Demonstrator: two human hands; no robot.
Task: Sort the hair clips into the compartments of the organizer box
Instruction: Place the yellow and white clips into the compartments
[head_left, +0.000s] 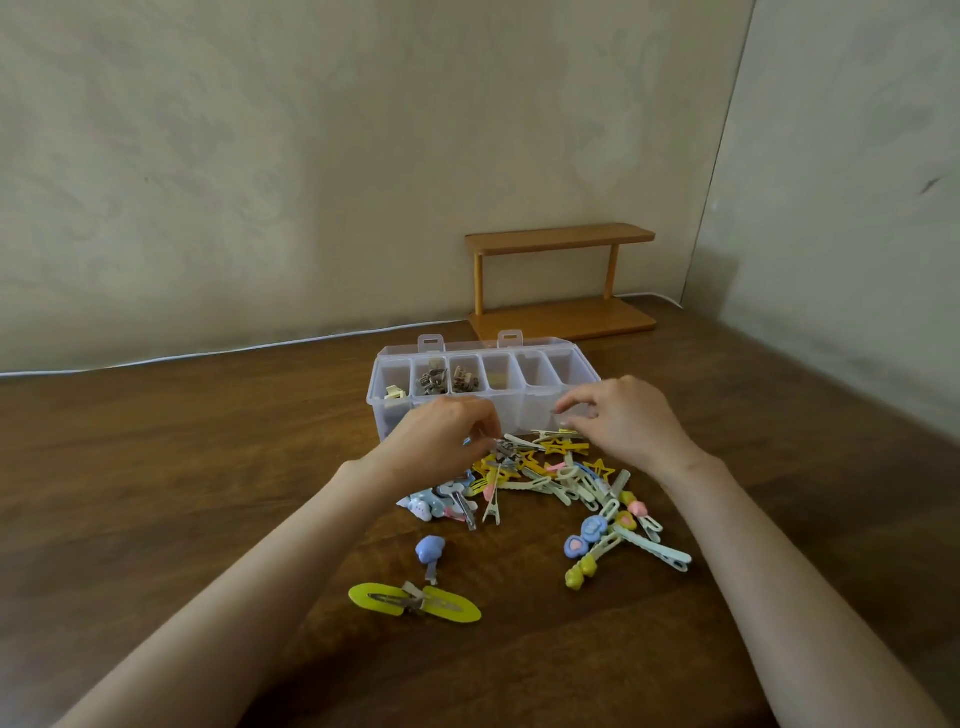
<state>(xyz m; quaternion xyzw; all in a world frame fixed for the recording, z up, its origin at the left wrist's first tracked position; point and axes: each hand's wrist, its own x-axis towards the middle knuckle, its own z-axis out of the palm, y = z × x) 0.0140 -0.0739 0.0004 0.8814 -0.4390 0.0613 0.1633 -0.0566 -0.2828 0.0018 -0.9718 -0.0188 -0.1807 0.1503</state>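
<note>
A clear plastic organizer box (540, 395) with several compartments stands open on the table; small brown and cream clips lie in its left compartments. A heap of pastel and yellow hair clips (550, 478) lies in front of it. My left hand (441, 436) hovers over the heap's left end, fingers curled and pinching a small grey clip (503, 448). My right hand (623, 421) reaches over the heap's far edge, fingertips pinching a pale clip (558, 432) close to the box's front wall.
Two yellow-green snap clips (415, 603) and a blue heart clip (430, 553) lie apart at the near left. A small wooden two-tier shelf (561, 280) stands behind the box against the wall. A white cable (208, 356) runs along the table's far edge.
</note>
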